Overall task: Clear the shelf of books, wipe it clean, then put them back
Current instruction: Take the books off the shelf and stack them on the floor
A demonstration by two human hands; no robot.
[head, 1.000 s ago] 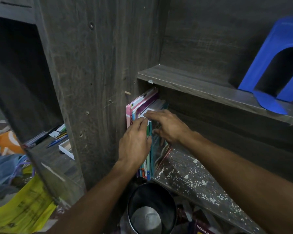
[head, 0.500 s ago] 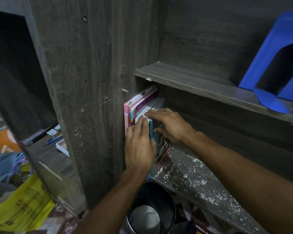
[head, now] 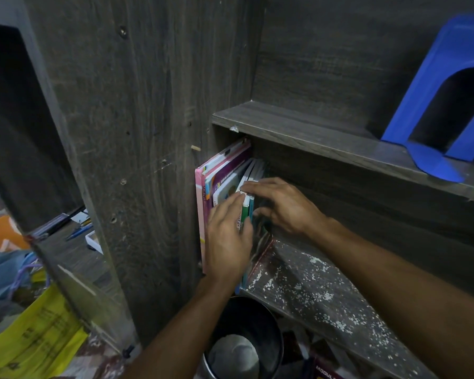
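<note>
pressing upright books (head: pixel 225 173): left hand (head: pixel 227 242) flat on spines, right hand (head: pixel 285 206) open-fingered over top corners

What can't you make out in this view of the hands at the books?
Head view:
- Lower spines of the books: covered by the left hand.
- Grip of the right hand: fingertips lost in shadow.
- Blue bookend: cut off by the right edge.
- Contents of the bin: dark, blurred.
</note>
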